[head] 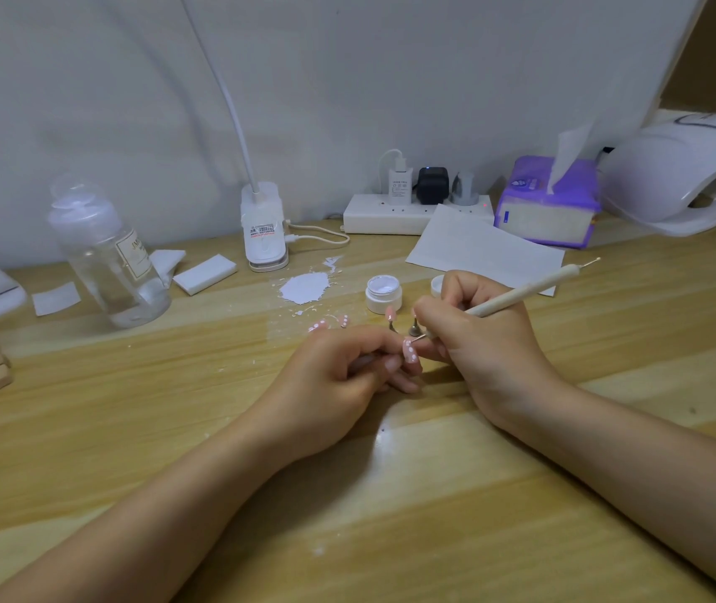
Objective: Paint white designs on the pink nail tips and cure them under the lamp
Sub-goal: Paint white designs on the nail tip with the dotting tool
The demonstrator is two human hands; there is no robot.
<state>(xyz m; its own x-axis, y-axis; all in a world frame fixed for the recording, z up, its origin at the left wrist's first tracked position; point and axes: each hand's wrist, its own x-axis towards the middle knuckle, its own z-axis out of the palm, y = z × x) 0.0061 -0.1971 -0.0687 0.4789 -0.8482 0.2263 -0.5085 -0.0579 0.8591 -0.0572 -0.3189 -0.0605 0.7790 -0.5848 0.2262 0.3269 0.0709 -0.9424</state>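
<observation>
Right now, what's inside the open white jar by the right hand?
The white jar stands open; inside shows a pale, whitish glossy fill, probably the white paint. Its depth and the jar's bottom are hidden by the wall. The right hand covers most of what looks like its lid.

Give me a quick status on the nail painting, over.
Left hand pinches the pink nail tip, white dots on it. Right hand grips the dotting pen, tip at the nail. Nothing in the way.

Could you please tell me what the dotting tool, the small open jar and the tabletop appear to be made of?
Dotting tool: cream matte handle, likely plastic or painted wood, with thin shiny metal tips.
Small open jar: opaque white, smooth, probably plastic; possibly glass.
Tabletop: pale wood-grain surface with a soft glare, likely laminate or sealed wood.
</observation>
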